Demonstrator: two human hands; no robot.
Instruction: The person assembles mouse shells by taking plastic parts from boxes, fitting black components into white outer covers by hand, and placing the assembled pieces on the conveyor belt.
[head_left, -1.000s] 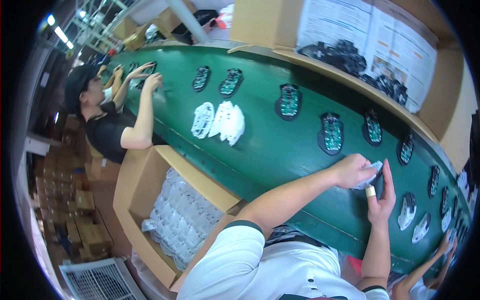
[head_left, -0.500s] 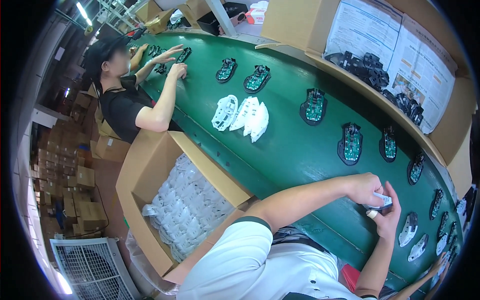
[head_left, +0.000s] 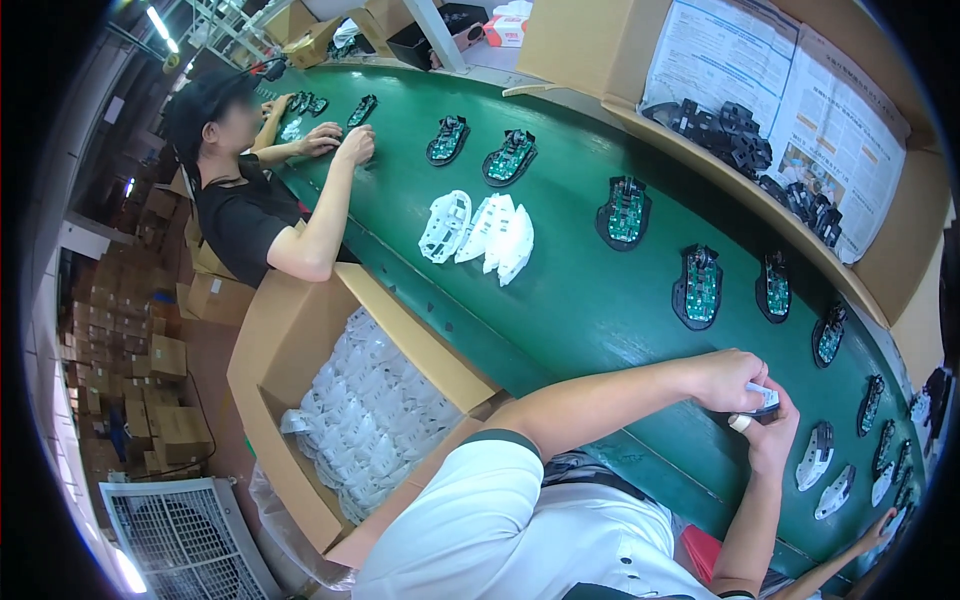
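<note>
My left hand (head_left: 728, 380) and my right hand (head_left: 772, 438) meet over the near right part of the green bench. Both are closed around a partly covered computer mouse (head_left: 766, 398), white on top and dark below. My fingers hide much of it. A pale band wraps the right thumb. Below my right hand lie two more mice with white covers (head_left: 815, 456). Beyond my hands sit black mouse bases with green circuit boards (head_left: 698, 288). Several white mouse shells (head_left: 497, 235) rest in a cluster farther left.
An open carton (head_left: 290, 400) of wrapped white shells stands beside my left arm. Another carton (head_left: 650, 110), paper-lined and holding black parts, borders the far side of the green bench (head_left: 600, 320). A co-worker (head_left: 240, 190) sits at the left; another person's hand (head_left: 880, 528) reaches in at the lower right.
My hands stay nearly in place, still closed on the mouse, which has shifted slightly in them. The co-worker's far hand has lowered to the bench.
</note>
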